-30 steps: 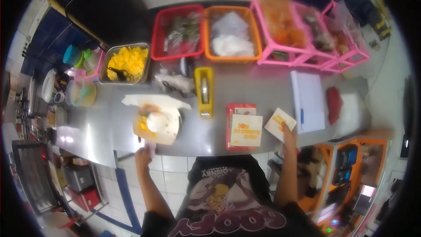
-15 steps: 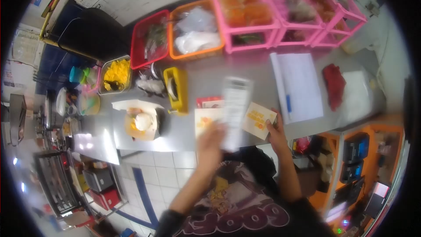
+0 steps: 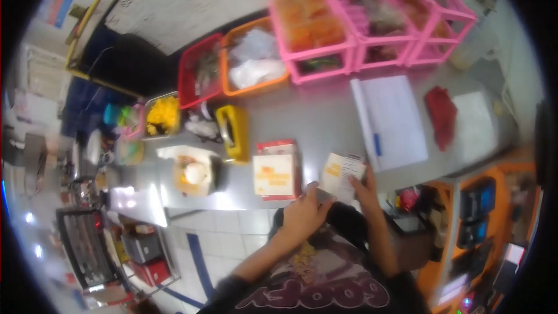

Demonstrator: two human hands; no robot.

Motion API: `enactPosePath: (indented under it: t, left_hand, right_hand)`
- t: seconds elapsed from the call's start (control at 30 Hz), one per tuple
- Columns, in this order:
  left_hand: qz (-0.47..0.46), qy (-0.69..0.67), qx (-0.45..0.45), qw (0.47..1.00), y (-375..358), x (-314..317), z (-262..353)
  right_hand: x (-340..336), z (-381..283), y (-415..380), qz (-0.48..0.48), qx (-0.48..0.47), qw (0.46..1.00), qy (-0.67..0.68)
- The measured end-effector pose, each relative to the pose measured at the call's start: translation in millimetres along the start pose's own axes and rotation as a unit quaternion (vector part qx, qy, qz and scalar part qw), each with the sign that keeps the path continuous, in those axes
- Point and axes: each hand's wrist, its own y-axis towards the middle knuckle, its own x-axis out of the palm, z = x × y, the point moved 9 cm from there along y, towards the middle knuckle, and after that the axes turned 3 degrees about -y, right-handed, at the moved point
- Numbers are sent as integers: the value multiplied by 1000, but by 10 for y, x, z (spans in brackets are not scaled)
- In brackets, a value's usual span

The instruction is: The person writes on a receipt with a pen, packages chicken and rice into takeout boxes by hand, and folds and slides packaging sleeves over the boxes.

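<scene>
My right hand point(image 3: 366, 189) grips a cream card point(image 3: 332, 169) with yellow-orange print, together with a white printed paper slip point(image 3: 352, 169) lying over its right part. The thumb presses on the slip from the right side. My left hand point(image 3: 308, 212) is at the card's lower left corner, finger and thumb around that corner, slightly blurred. Left of both hands, a stack of similar cards point(image 3: 274, 173) rests near the table's front edge, with red pieces beneath the top one.
A yellow tape dispenser point(image 3: 241, 137) and an opened white box with food point(image 3: 195, 174) stand on the steel table point(image 3: 314, 116). To the right lie a paper pad point(image 3: 395, 122), a blue pen point(image 3: 378, 144) and a red cloth point(image 3: 440, 117). Pink baskets point(image 3: 325, 61) line the back.
The white slip, held up in my left hand before, now lies over the card in my right hand. My left hand has moved right and down, off the card stack.
</scene>
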Motion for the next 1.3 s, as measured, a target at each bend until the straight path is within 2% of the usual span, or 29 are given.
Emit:
enactPosePath:
  t: [0.03, 0.1, 0.13, 0.17, 0.2, 0.23, 0.27, 0.3, 0.33, 0.37, 0.4, 0.47, 0.53, 0.57, 0.63, 0.67, 0.73, 0.77, 0.83, 0.87, 0.9, 0.93, 0.97, 1.07, 1.1, 1.13, 1.17, 1.23, 1.3]
  left_hand:
    - [21, -51, -42, 998, -54, -308, -122]
    - [203, -125, -68, 969, -170, -981, -640]
    - [307, -160, -100, 933, -203, -1310, -948]
    - [350, -180, -161, 905, -177, -1515, -1345]
    - [388, -222, -164, 880, -88, -1589, -1744]
    - [427, -212, -127, 870, 48, -1621, -2050]
    - [392, -217, -153, 881, 236, -1419, -2488]
    - [355, -224, -178, 890, 380, -1394, -2590]
    - [359, -231, -177, 887, 441, -1406, -2640]
    - [254, -324, -272, 870, 550, -1139, -2816]
    - [139, -407, -358, 829, 578, -878, -2854]
    - [115, -448, -363, 809, 622, -892, -2880]
    - [24, -510, -380, 771, 619, -868, -2820]
    - [22, -511, -383, 769, 599, -864, -2887]
    - [-28, -592, -337, 731, 647, -785, -2923]
    - [-31, -591, -338, 731, 600, -765, -2987]
    - [27, -690, -206, 693, 569, -816, -2955]
    - [17, -690, -205, 694, 488, -689, -2928]
    - [130, -701, -189, 676, 311, -598, -3012]
    - [123, -703, -194, 674, 314, -530, -3065]
    - [213, -440, -135, 862, 283, -783, -3138]
    - [275, -129, -57, 951, 233, -983, -2944]
    - [323, -49, -63, 943, 204, -1039, -2925]
    - [143, -109, -202, 963, 152, -1087, -2887]
    - [140, -108, -195, 965, 166, -1194, -2753]
    - [113, -203, -139, 963, 160, -1258, -2509]
    - [86, -297, -87, 947, 100, -1328, -2240]
    - [22, -429, 4, 903, 71, -1506, -1533]
    - [-42, -411, 22, 910, 103, -1530, -1118]
  right_hand:
    - [29, -28, -18, -10, 16, 999, 27]
    - [129, -297, -144, -14, 51, 997, 55]
    - [161, -375, -197, -2, 66, 996, 53]
    - [236, -419, -221, -19, 65, 996, 54]
    - [200, -423, -260, 11, 80, 996, 46]
    - [170, -442, -292, 45, 92, 994, 36]
    - [228, -500, -296, 38, 86, 995, 31]
    - [305, -606, -292, 21, 56, 997, 40]
    - [374, -724, -295, 6, 26, 998, 48]
    - [424, -816, -319, 5, 15, 999, 35]
    - [478, -909, -340, 6, 11, 999, 31]
    - [609, -1083, -387, 3, -5, 1000, 28]
    - [727, -1160, -419, 9, -12, 999, 36]
    - [789, -1188, -440, 10, -17, 999, 46]
    - [979, -1224, -457, -15, -18, 999, 43]
    - [1097, -1243, -467, -38, -23, 998, 44]
    - [1303, -1249, -507, -34, -23, 999, 36]
    - [1401, -1257, -520, -34, -24, 999, 29]
    - [1576, -1246, -515, -49, -28, 998, 23]
    - [1687, -1224, -513, -76, -30, 996, 16]
    - [1747, -1166, -507, -85, -14, 996, 1]
    - [1790, -1139, -524, -78, -7, 997, -6]
    - [1880, -1164, -535, -96, -20, 995, -15]
    - [2017, -1242, -533, -120, -54, 991, -34]
    - [2077, -1279, -544, -134, -52, 988, -55]
    - [2127, -1273, -572, -149, -44, 985, -76]
    - [2141, -1253, -560, -148, -65, 983, -86]
    - [2192, -1225, -591, -145, -38, 984, -95]
    - [2205, -1200, -583, -148, -20, 983, -103]
